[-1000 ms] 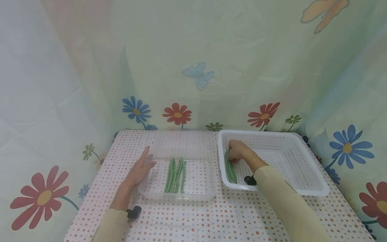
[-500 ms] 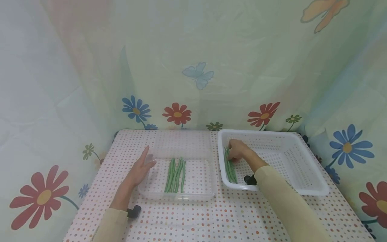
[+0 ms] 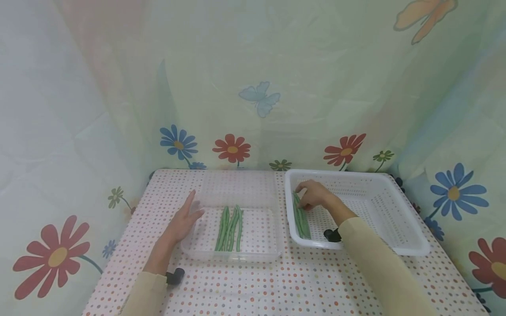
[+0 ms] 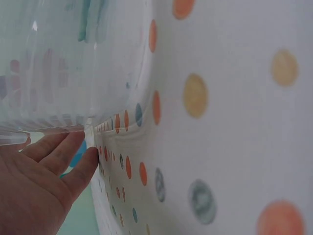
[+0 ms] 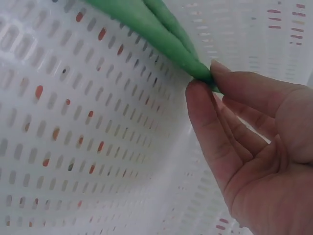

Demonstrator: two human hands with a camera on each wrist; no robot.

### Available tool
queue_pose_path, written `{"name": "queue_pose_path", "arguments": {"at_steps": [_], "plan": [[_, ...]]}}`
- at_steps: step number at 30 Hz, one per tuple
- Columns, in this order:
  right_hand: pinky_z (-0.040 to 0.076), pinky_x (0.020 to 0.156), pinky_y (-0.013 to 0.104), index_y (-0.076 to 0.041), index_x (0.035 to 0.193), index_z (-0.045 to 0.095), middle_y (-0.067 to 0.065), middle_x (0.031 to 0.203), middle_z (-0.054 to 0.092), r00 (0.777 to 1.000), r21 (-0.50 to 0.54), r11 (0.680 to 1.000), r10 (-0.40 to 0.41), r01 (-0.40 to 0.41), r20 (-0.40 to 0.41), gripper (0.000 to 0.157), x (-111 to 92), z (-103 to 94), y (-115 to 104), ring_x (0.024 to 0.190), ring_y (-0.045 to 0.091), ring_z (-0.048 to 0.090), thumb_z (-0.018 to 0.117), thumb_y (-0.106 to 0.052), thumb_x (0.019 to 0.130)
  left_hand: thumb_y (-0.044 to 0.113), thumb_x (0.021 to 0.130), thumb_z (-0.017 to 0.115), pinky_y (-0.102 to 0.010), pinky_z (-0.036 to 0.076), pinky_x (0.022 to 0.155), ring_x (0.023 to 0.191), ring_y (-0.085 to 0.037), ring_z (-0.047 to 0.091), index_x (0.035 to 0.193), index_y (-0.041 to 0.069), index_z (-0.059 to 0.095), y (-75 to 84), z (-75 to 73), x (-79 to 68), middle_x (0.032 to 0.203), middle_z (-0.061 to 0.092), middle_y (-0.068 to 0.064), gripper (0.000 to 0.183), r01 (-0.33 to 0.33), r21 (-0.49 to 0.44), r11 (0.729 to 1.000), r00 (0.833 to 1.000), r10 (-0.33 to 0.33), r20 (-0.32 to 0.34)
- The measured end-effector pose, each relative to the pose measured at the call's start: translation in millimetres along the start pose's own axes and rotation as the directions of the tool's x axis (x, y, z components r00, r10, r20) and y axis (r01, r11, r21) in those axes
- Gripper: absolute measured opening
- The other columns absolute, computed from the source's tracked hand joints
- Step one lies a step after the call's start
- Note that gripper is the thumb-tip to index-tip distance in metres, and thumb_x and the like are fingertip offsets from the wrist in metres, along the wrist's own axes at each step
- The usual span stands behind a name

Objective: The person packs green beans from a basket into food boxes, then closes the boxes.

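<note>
Green beans point(image 3: 301, 221) lie lengthwise along the left wall of a white perforated basket point(image 3: 411, 251). My right hand point(image 3: 315, 194) reaches in over them; its thumb and index finger pinch the tip of a green bean point(image 5: 166, 39) in the right wrist view. Another bean runs close alongside that one. More green beans point(image 3: 225, 230) rest side by side in a clear plastic container point(image 3: 257, 256), left of the basket. At that container's left side is my left hand point(image 3: 184, 223), fingers extended and thumb apart, fingertips right by the wall in the left wrist view.
A translucent flat panel point(image 3: 239, 188) lies directly behind the clear container. Both containers stand on a dotted tablecloth point(image 3: 253, 289). Behind and beside the table hangs a flower-printed curtain point(image 3: 257, 57).
My right hand has loosened from a tighter curl, its index finger now further out, and its wrist has shifted slightly right. My left hand and the beans in the clear container stay put.
</note>
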State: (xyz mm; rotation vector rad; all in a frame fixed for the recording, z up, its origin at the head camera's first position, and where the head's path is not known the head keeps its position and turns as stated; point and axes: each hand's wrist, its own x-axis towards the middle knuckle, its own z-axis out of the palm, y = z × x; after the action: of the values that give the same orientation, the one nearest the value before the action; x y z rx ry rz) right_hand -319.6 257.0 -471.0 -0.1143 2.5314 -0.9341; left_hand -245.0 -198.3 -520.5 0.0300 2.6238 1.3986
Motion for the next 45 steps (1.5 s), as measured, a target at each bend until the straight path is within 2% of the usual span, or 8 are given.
{"name": "queue_pose_path", "arguments": {"at_steps": [4, 8, 16, 23, 31, 36, 40, 45], "plan": [[0.067, 0.074, 0.036, 0.008, 0.141, 0.058, 0.024, 0.106, 0.076, 0.999, 0.013, 0.999, -0.033, 0.033, 0.0, 0.056, -1, -2.0, 1, 0.083, 0.023, 0.076, 0.077, -0.001, 0.089, 0.041, 0.108, 0.05, -0.066, 0.008, 0.128, 0.162, -0.038, 0.014, 0.169, 0.036, 0.004, 0.7, 0.4, -0.2, 0.175, 0.019, -0.01, 0.077, 0.009, 0.0, 1.0, 1.0, -0.009, 0.001], [0.067, 0.076, 0.036, 0.007, 0.142, 0.059, 0.023, 0.113, 0.074, 0.999, 0.011, 0.999, -0.045, 0.046, -0.021, 0.052, -3, -4.6, 2, 0.082, 0.021, 0.072, 0.073, -0.002, 0.092, 0.041, 0.108, 0.049, -0.067, 0.008, 0.128, 0.162, -0.038, 0.014, 0.169, 0.035, 0.004, 0.7, 0.7, -0.2, 0.175, 0.02, -0.01, 0.076, 0.01, 0.003, 1.0, 1.0, -0.01, 0.002], [0.066, 0.074, 0.035, 0.01, 0.127, 0.068, 0.021, 0.108, 0.074, 0.993, 0.058, 0.995, -0.072, 0.078, -0.089, 0.035, -2, -5.8, 6, 0.08, 0.021, 0.071, 0.067, -0.005, 0.095, 0.04, 0.108, 0.05, -0.065, 0.008, 0.129, 0.162, -0.038, 0.013, 0.169, 0.034, 0.004, -0.7, 0.0, 0.9, 0.175, 0.017, -0.01, 0.077, 0.002, 0.009, 1.0, 1.0, -0.001, -0.004], [0.066, 0.071, 0.038, 0.014, 0.127, 0.066, 0.026, 0.11, 0.072, 0.985, 0.072, 0.991, -0.104, 0.115, -0.141, 0.037, -3, -5.8, 1, 0.085, 0.025, 0.069, 0.063, -0.006, 0.095, 0.041, 0.108, 0.05, -0.066, 0.009, 0.129, 0.161, -0.038, 0.015, 0.169, 0.034, 0.004, -1.2, -0.1, 0.6, 0.175, 0.019, -0.011, 0.077, -0.004, 0.006, 1.0, 1.0, 0.004, -0.003], [0.066, 0.074, 0.038, 0.012, 0.132, 0.062, 0.026, 0.115, 0.07, 0.982, 0.112, 0.983, -0.133, 0.148, -0.133, 0.042, -5, -11.2, -4, 0.09, 0.026, 0.07, 0.063, -0.009, 0.096, 0.042, 0.108, 0.051, -0.066, 0.009, 0.128, 0.161, -0.039, 0.016, 0.169, 0.035, 0.004, -1.8, -0.9, 0.2, 0.174, 0.021, -0.012, 0.077, -0.007, 0.007, 1.0, 1.0, 0.007, 0.0], [0.064, 0.072, 0.035, 0.008, 0.123, 0.059, 0.021, 0.107, 0.071, 0.97, 0.18, 0.961, -0.181, 0.209, -0.159, 0.034, -10, -19.1, -9, 0.085, 0.024, 0.07, 0.065, -0.009, 0.095, 0.042, 0.108, 0.05, -0.066, 0.009, 0.128, 0.161, -0.039, 0.014, 0.169, 0.035, 0.003, -1.1, -1.1, 0.3, 0.175, 0.019, -0.011, 0.077, 0.003, 0.006, 1.0, 1.0, -0.003, 0.001], [0.063, 0.074, 0.035, 0.002, 0.115, 0.055, 0.022, 0.106, 0.068, 0.954, 0.249, 0.927, -0.24, 0.28, -0.178, 0.024, -14, -23.8, -17, 0.089, 0.027, 0.068, 0.068, -0.01, 0.098, 0.041, 0.108, 0.05, -0.066, 0.009, 0.128, 0.161, -0.04, 0.014, 0.169, 0.035, 0.003, -0.2, -1.0, 0.2, 0.174, 0.02, -0.012, 0.077, 0.0, 0.006, 1.0, 1.0, 0.0, 0.003], [0.065, 0.078, 0.037, 0.003, 0.121, 0.068, 0.025, 0.12, 0.07, 0.929, 0.234, 0.902, -0.328, 0.362, -0.17, 0.024, -19, -25.6, -28, 0.103, 0.034, 0.068, 0.068, -0.01, 0.101, 0.042, 0.108, 0.05, -0.066, 0.009, 0.128, 0.161, -0.04, 0.016, 0.169, 0.035, 0.002, -0.1, -0.7, 0.4, 0.174, 0.023, -0.013, 0.078, 0.003, -0.001, 1.0, 1.0, -0.003, 0.006]]}}
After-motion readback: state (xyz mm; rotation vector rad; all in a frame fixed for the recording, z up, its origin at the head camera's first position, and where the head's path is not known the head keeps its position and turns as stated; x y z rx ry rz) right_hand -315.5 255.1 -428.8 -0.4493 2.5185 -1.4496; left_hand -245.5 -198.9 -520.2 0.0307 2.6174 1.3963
